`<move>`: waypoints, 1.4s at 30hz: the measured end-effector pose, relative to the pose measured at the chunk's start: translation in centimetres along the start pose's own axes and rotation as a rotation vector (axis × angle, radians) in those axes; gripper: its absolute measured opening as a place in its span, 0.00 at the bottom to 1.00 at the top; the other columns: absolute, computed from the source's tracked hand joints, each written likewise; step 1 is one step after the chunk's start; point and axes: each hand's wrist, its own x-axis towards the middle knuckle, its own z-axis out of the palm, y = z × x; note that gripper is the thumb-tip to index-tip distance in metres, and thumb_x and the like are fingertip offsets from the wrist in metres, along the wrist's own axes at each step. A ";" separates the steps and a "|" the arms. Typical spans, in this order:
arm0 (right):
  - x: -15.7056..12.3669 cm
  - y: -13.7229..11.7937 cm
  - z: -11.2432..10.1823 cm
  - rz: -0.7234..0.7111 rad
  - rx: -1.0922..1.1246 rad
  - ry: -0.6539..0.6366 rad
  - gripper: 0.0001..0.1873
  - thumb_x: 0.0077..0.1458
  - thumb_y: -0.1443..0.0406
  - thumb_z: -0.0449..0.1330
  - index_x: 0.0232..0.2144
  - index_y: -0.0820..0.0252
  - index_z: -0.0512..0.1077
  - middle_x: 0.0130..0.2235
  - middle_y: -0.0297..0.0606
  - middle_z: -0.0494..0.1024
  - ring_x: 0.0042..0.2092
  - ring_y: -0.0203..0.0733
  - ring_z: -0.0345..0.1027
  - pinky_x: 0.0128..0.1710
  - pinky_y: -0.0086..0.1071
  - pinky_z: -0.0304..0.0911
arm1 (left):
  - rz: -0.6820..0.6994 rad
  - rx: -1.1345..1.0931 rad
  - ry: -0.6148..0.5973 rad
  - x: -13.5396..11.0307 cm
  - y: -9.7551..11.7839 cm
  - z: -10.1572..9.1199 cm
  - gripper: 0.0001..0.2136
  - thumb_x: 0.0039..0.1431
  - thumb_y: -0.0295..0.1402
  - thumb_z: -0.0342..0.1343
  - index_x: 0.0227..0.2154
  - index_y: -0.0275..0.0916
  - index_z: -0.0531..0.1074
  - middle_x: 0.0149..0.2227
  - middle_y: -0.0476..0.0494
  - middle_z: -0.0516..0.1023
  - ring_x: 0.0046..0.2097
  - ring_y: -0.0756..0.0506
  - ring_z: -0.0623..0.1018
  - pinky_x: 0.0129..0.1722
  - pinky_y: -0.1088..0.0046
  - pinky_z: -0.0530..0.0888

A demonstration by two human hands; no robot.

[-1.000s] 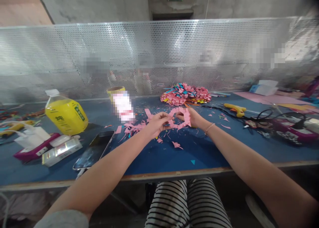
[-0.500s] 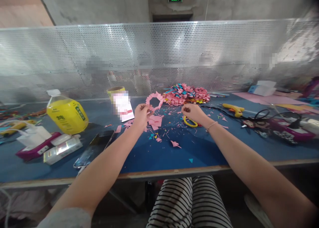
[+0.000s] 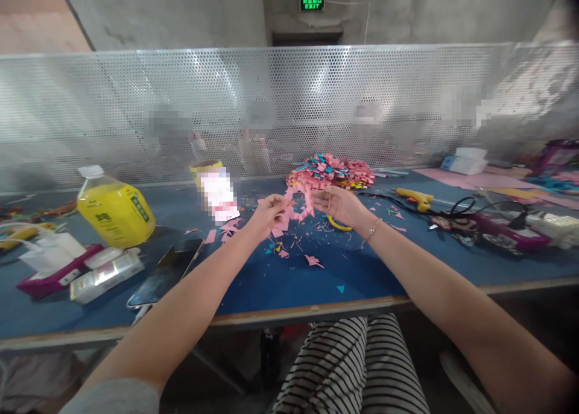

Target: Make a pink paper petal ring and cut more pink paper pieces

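My left hand [image 3: 270, 215] pinches the near left side of a pink paper ring [image 3: 309, 203] with a jagged, pointed edge, holding it above the blue table. At the ring's right side is my right hand [image 3: 339, 206], its fingers apart; whether they touch the paper I cannot tell. Under the right hand a yellow loop handle [image 3: 338, 225], apparently of scissors, lies on the table, partly covered by the fingers. Behind both hands sits a heap of pink, blue and yellow cut paper pieces [image 3: 332, 171]. Pink scraps [image 3: 313, 261] and small clippings lie around.
To the left stand a bottle of yellow liquid [image 3: 118, 215], a yellow tape roll [image 3: 205, 165], a phone [image 3: 165, 273] and a purple power strip [image 3: 58, 272]. A yellow glue gun [image 3: 416, 198] and black cables lie right. A perforated metal screen [image 3: 307, 100] closes the back.
My right hand has moved left to the ring and its fingers have spread. The ring has turned and lowered slightly in my left hand. The whole view has shifted a little.
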 end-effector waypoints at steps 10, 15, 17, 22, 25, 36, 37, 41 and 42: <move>-0.4 2.1 1.7 0.092 -0.225 -0.097 0.07 0.45 0.66 0.58 0.26 0.59 0.61 0.20 0.26 0.63 0.19 0.28 0.57 0.19 0.23 0.57 | 0.084 0.105 -0.146 -1.0 -0.4 1.8 0.11 0.36 0.35 0.64 0.21 0.38 0.68 0.20 0.53 0.65 0.20 0.57 0.60 0.18 0.79 0.54; -0.8 1.9 1.3 0.110 -0.440 -0.233 0.12 0.42 0.63 0.61 0.26 0.60 0.61 0.17 0.23 0.56 0.16 0.23 0.46 0.14 0.19 0.42 | 0.032 0.028 -0.174 -1.1 -0.4 1.9 0.12 0.34 0.36 0.65 0.21 0.38 0.68 0.20 0.53 0.65 0.20 0.56 0.61 0.18 0.79 0.56; -0.9 1.6 1.2 0.120 -0.488 -0.255 0.11 0.44 0.62 0.59 0.27 0.59 0.60 0.16 0.22 0.54 0.15 0.23 0.42 0.12 0.20 0.38 | 0.041 -0.006 -0.159 -1.0 -0.5 1.9 0.12 0.33 0.35 0.66 0.21 0.39 0.69 0.21 0.53 0.67 0.22 0.55 0.64 0.20 0.79 0.58; -0.9 0.5 1.0 0.139 -0.550 -0.232 0.09 0.48 0.64 0.55 0.25 0.58 0.56 0.13 0.19 0.49 0.13 0.24 0.38 0.11 0.20 0.34 | 0.076 -0.108 -0.043 -0.8 -0.2 1.7 0.10 0.32 0.31 0.65 0.20 0.39 0.69 0.23 0.53 0.70 0.25 0.55 0.67 0.25 0.79 0.62; -1.2 -0.3 0.7 0.187 -0.589 -0.224 0.09 0.50 0.66 0.55 0.25 0.58 0.55 0.13 0.19 0.49 0.13 0.24 0.38 0.12 0.19 0.35 | 0.105 -0.137 0.060 -0.4 0.2 1.2 0.09 0.35 0.30 0.64 0.20 0.39 0.69 0.24 0.53 0.70 0.26 0.54 0.68 0.26 0.78 0.62; -1.7 -1.8 -1.1 0.423 -0.717 -0.495 0.08 0.48 0.63 0.58 0.28 0.60 0.62 0.14 0.20 0.51 0.15 0.23 0.39 0.13 0.20 0.38 | 0.160 -0.098 0.425 0.9 0.1 -1.1 0.06 0.39 0.27 0.60 0.20 0.38 0.66 0.24 0.52 0.68 0.26 0.55 0.67 0.28 0.77 0.65; -1.8 -1.9 -1.2 0.448 -0.730 -0.518 0.08 0.48 0.63 0.58 0.28 0.60 0.62 0.14 0.20 0.51 0.15 0.23 0.39 0.13 0.20 0.38 | 0.166 -0.094 0.447 1.0 0.1 -1.3 0.06 0.39 0.27 0.59 0.20 0.38 0.66 0.24 0.53 0.67 0.26 0.55 0.67 0.28 0.77 0.65; -1.8 -2.1 -1.5 0.437 -0.805 -0.524 0.07 0.48 0.62 0.57 0.29 0.59 0.63 0.14 0.20 0.50 0.15 0.24 0.37 0.14 0.21 0.38 | 0.178 -0.051 0.516 1.5 -0.1 -1.8 0.07 0.38 0.28 0.57 0.22 0.39 0.64 0.23 0.54 0.65 0.24 0.55 0.66 0.28 0.77 0.66; -1.8 -2.1 -1.7 0.401 -0.848 -0.510 0.07 0.49 0.62 0.56 0.29 0.59 0.64 0.14 0.21 0.51 0.15 0.25 0.38 0.14 0.21 0.39 | 0.183 -0.040 0.517 1.6 -0.1 -1.9 0.08 0.38 0.28 0.57 0.23 0.39 0.64 0.23 0.54 0.65 0.24 0.55 0.66 0.28 0.77 0.66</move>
